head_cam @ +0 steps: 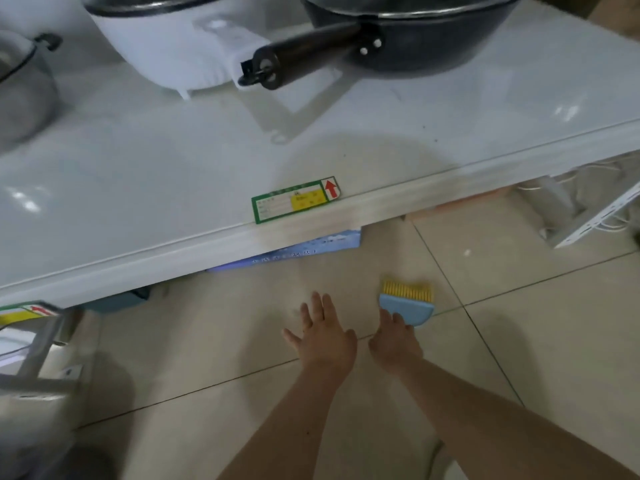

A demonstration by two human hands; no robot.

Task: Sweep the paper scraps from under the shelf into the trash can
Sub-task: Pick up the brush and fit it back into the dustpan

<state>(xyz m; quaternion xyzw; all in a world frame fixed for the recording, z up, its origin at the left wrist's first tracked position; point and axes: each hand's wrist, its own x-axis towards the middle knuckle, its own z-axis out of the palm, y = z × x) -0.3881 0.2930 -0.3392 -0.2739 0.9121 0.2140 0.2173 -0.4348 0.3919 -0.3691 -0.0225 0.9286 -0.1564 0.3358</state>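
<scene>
A small hand brush [408,302] with a light blue body and yellow bristles is on the tiled floor, bristles pointing toward the white shelf [214,188]. My right hand [394,344] grips its handle end. My left hand [323,336] is spread flat just left of it, fingers straight, over the floor tiles. A blue printed sheet [311,247] lies on the floor under the shelf's front edge. A tiny white scrap [467,252] lies on the tile to the right. No trash can can be made out.
On the shelf stand a white cooker [166,39] and a dark pan [415,32] whose black handle sticks out toward me. A white metal bracket [595,216] with wires stands under the shelf at right. A grey frame [34,358] is at lower left.
</scene>
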